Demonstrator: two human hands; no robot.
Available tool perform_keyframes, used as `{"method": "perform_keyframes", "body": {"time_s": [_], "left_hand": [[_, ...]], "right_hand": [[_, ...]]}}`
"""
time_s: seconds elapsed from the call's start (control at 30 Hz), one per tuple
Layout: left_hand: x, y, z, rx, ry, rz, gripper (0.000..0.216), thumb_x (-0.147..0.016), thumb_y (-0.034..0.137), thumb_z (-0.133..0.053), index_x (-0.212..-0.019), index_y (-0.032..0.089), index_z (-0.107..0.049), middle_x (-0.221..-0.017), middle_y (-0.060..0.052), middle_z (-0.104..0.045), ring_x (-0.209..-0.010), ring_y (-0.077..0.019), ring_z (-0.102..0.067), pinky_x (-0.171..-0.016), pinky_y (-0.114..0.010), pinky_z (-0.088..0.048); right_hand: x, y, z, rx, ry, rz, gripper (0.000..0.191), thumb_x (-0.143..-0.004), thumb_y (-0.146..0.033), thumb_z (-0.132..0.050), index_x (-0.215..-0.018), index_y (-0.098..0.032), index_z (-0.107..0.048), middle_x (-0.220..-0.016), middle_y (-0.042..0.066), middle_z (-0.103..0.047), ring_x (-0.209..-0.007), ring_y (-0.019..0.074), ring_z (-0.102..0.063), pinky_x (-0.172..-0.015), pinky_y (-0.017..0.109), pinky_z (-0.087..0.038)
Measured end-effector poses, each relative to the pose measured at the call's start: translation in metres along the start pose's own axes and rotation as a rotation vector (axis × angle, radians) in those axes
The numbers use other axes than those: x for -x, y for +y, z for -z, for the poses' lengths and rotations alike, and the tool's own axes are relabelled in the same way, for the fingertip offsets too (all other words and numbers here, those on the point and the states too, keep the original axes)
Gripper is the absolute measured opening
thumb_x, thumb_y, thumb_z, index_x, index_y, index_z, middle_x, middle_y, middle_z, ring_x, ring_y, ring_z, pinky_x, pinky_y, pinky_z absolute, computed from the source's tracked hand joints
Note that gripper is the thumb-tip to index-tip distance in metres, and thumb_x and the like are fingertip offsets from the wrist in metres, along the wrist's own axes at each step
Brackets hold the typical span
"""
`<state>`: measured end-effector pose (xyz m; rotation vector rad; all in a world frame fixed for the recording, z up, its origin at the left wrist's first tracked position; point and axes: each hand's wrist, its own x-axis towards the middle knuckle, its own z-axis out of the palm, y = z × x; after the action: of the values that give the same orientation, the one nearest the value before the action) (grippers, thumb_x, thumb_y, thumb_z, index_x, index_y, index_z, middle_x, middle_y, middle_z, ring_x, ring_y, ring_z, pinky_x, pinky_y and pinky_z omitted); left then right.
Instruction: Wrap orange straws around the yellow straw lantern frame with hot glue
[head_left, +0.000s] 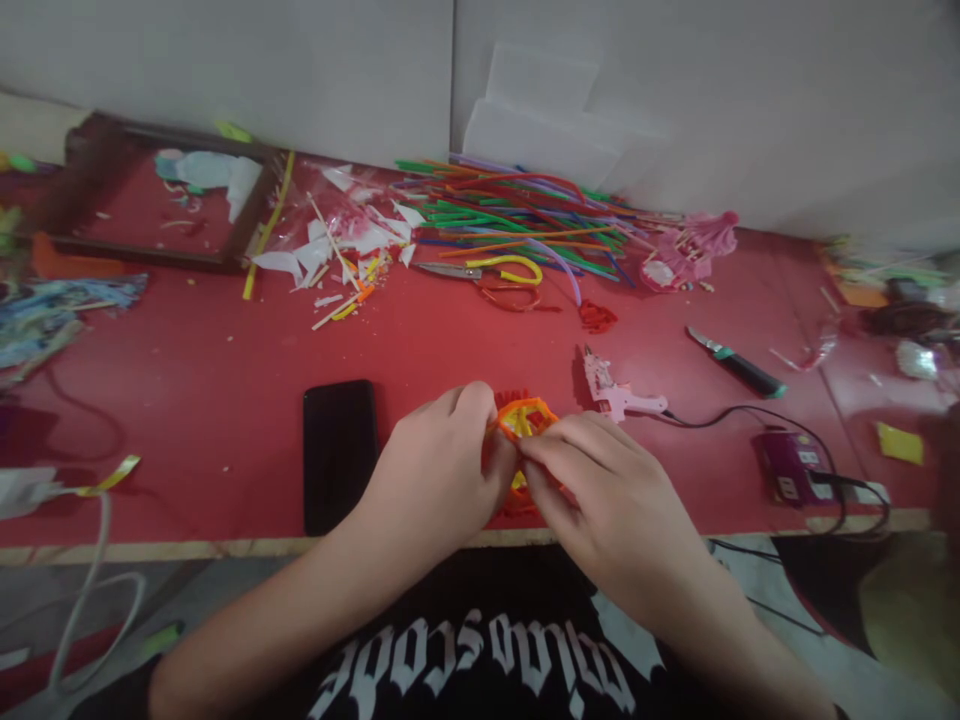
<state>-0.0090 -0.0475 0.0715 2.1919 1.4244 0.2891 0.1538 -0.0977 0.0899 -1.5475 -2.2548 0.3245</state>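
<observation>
An orange and yellow pipe-cleaner piece (531, 408) with a rounded outline is held between my hands, close to the table's front edge. My left hand (446, 460) wraps its fingers around the left side. From the right, my right hand (604, 485) pinches the piece with thumb and forefinger. My fingers cover much of its middle. Some red material (512, 398) shows just behind it. A pink glue gun (619, 395) lies to the right, and a black phone (339, 455) rests left of my left hand.
Yellow-handled scissors (510, 268) lie before a pile of coloured pipe cleaners (517, 215). A knife (739, 368) and a purple box with cords (795, 468) are at the right. White scraps (315, 250) and a dark frame (150, 250) occupy the back left. A wall stands behind.
</observation>
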Motion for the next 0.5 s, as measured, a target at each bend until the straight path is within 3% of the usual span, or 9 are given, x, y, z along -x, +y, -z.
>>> {"method": "perform_keyframes", "body": {"time_s": [0.3,0.5], "left_hand": [[0.001,-0.001,0.001,0.004,0.007,-0.011,0.005,-0.082,0.021,-0.046,-0.078,0.021,-0.042,-0.072,-0.001,-0.058,-0.062,-0.0176,-0.056,-0.057,-0.028,-0.033],[0.006,-0.004,0.009,0.105,-0.039,-0.027,0.010,-0.087,0.029,-0.050,-0.087,0.020,-0.052,-0.080,-0.002,-0.062,-0.066,-0.0175,-0.059,-0.061,-0.030,-0.041]], "right_hand": [[0.003,0.007,0.010,-0.133,-0.024,-0.089,0.014,-0.094,-0.020,-0.058,-0.097,-0.016,-0.071,-0.086,0.004,-0.069,-0.078,0.0176,-0.062,-0.070,0.032,-0.050],[0.009,0.035,0.023,-0.200,0.131,-0.271,0.014,-0.096,-0.028,-0.058,-0.100,-0.021,-0.070,-0.091,0.004,-0.072,-0.082,0.0157,-0.066,-0.074,0.030,-0.053]]}}
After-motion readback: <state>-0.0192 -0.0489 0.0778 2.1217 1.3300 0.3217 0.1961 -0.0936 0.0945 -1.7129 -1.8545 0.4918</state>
